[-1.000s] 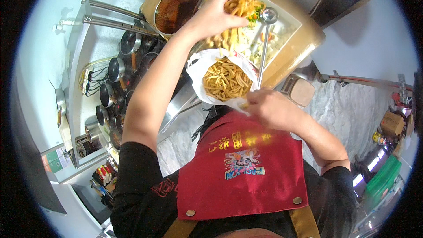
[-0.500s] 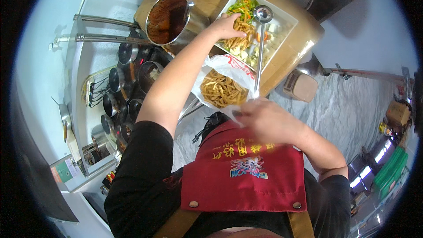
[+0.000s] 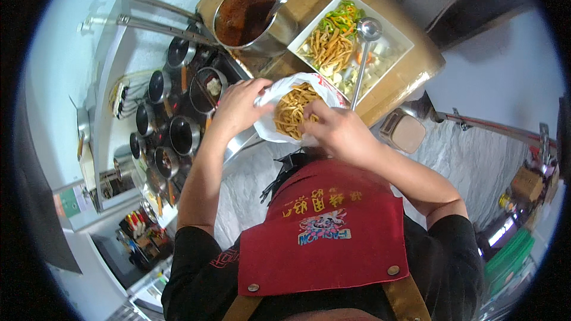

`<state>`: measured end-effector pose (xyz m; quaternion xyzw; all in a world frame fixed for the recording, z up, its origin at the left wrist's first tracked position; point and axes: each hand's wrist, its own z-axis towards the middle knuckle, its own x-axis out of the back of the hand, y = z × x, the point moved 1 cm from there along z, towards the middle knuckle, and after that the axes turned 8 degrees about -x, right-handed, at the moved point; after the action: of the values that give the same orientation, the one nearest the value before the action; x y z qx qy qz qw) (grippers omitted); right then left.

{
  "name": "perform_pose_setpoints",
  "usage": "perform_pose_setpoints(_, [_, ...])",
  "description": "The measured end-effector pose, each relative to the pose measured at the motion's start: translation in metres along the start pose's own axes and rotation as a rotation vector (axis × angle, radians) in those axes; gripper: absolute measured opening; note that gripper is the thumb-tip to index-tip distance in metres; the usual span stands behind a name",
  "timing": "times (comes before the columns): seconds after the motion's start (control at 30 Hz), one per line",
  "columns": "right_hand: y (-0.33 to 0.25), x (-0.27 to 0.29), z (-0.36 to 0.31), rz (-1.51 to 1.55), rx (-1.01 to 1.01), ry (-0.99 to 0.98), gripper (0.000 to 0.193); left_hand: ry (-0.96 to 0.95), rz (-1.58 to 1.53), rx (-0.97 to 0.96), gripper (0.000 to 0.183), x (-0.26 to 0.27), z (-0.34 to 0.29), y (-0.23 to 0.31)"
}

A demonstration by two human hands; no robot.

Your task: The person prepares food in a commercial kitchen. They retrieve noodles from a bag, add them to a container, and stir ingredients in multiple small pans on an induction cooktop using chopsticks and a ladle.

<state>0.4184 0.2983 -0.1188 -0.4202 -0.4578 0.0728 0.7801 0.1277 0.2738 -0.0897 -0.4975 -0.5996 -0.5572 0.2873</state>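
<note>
A white plastic bag [image 3: 324, 86] filled with golden fried strips [image 3: 291, 110] hangs between my two hands. My left hand [image 3: 238, 107] grips the bag's left rim. My right hand [image 3: 339, 131] grips its right rim from the near side. Just beyond the bag stands a white square tray [image 3: 395, 38] holding more fried strips, green pepper pieces and pale cubes, with a metal ladle [image 3: 366, 38] resting in it. The tray sits on a wooden counter [image 3: 416, 71].
A steel pot of dark red sauce [image 3: 250, 15] with a spoon stands left of the tray. Several small lidded metal pots [image 3: 163, 116] line a steel rack at the left. A beige box [image 3: 404, 134] sits right of the bag.
My left hand has come back from the tray of fried strips and taken hold of the bag's left rim. The bag now sits lower, held open by both hands.
</note>
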Motion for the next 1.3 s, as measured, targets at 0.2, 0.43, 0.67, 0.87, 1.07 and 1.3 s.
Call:
perform_pose_setpoints(0.2, [0.007,-0.025,0.047,0.135,0.023,0.140,0.057,0.326,-0.815,0.149,0.021,-0.035,-0.027,0.032])
perform_pose_setpoints(0.43, [-0.036,-0.062,0.054,0.176,0.149,-0.221,0.016,0.530,-0.570,0.044,0.005,-0.039,-0.128,0.070])
perform_pose_setpoints(0.67, [-0.190,-0.126,0.027,0.121,0.255,-0.130,0.029,0.772,-0.577,0.005,0.063,-0.066,-0.302,0.077])
perform_pose_setpoints(0.87, [-0.338,-0.260,-0.015,0.051,0.302,-0.298,0.033,0.955,-0.986,0.207,0.067,-0.154,-0.462,0.042])
perform_pose_setpoints(1.07, [-0.422,-0.415,-0.048,0.189,-0.016,-0.800,0.041,0.855,-1.319,0.424,0.061,-0.204,-0.643,-0.011])
perform_pose_setpoints(1.3, [-0.451,-0.664,-0.039,0.394,0.219,-0.930,0.041,0.834,-0.997,1.044,0.048,-0.267,-0.825,-0.108])
